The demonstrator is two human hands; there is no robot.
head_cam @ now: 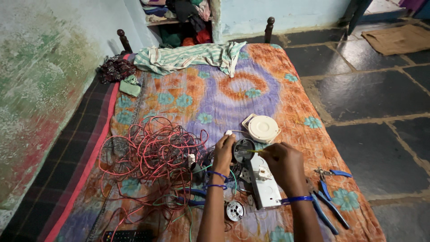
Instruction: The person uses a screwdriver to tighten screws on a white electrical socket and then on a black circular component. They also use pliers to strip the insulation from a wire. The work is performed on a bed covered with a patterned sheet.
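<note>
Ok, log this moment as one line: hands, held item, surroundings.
left hand: holds round black fitting | right hand: works a thin tool into it | nearby: red wire tangle, white switch box, blue-handled pliers | surface: bedspread

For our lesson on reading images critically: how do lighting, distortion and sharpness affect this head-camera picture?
Head view: soft, even light with faint sheen on the stone floor; wide-angle bending at the edges; left hand, right hand and red wire tangle reasonably sharp; shelf clothes softer.

Bed with patterned cover, tangled red wires, white round box, blue-handled pliers, striped cloth
</note>
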